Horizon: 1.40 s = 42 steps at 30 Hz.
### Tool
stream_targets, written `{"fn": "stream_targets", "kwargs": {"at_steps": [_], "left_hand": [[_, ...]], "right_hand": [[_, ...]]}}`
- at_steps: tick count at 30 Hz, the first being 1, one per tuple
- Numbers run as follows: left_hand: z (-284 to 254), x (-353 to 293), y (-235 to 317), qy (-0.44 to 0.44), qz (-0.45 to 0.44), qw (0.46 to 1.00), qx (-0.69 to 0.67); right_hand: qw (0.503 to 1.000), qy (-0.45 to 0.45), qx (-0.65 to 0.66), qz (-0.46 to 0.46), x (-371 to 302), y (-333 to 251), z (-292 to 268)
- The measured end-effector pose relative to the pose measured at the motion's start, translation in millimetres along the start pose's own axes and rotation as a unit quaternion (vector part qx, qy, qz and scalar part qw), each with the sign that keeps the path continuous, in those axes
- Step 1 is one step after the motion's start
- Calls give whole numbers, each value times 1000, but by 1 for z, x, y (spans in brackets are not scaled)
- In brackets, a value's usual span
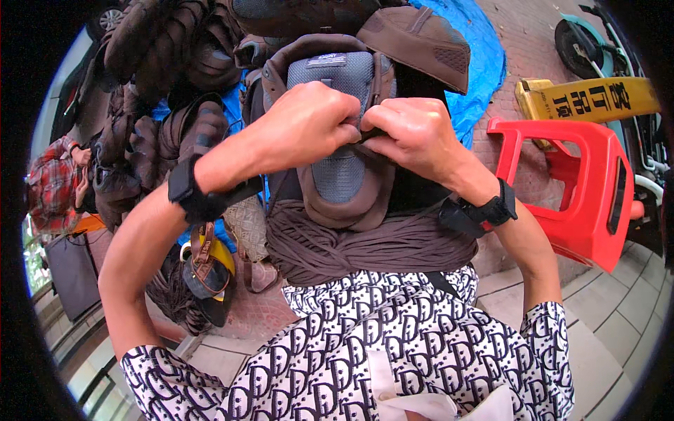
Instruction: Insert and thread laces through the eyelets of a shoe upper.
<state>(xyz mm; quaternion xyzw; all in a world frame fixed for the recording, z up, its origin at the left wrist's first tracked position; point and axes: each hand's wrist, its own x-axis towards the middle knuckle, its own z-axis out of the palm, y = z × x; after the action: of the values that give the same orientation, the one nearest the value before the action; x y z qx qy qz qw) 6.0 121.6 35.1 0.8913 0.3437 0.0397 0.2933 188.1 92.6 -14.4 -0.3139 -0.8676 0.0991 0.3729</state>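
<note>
A brown shoe upper (pixel 351 203) with a grey-blue mesh tongue (pixel 316 73) lies in front of me, its collar pointing away and its toe toward me. Over its middle, my left hand (pixel 319 119) and my right hand (pixel 411 133) meet with fingertips pinched close together. A short dark strand that looks like a shoelace (pixel 363 138) shows between them; the fingers cover most of it. A thick bundle of dark brown laces (pixel 337 245) rests across my lap under the toe. Dark bands (pixel 188 188) are strapped round both wrists.
More brown shoe uppers (pixel 414 45) lie beyond and pile up at the left on a blue tarp (pixel 484 84). A red plastic stool (pixel 576 189) and a yellow sign board (pixel 590 100) stand at right. A person in a plaid shirt (pixel 53 182) is at far left.
</note>
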Motion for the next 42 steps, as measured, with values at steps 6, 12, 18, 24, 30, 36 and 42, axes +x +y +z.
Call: {"fn": "stream_targets", "kwargs": {"at_steps": [6, 12, 18, 24, 30, 36, 42], "left_hand": [[13, -21, 8, 125, 58, 987, 88], [15, -24, 6, 172, 57, 979, 94], [26, -33, 5, 239, 45, 969, 32], [36, -39, 1, 302, 22, 951, -53], [44, -30, 2, 307, -8, 949, -78], [34, -21, 2, 310, -38, 948, -64], [35, -29, 6, 281, -156, 850, -417]], "right_hand": [[989, -79, 49, 117, 8, -10, -4], [970, -142, 50, 191, 4, -16, -3], [946, -116, 136, 269, 13, -24, 2], [994, -22, -10, 110, 7, -14, 7], [994, 5, 48, 95, 26, -9, -5], [975, 15, 142, 172, 39, -10, -22], [928, 56, 265, 256, 71, -21, -45]]}}
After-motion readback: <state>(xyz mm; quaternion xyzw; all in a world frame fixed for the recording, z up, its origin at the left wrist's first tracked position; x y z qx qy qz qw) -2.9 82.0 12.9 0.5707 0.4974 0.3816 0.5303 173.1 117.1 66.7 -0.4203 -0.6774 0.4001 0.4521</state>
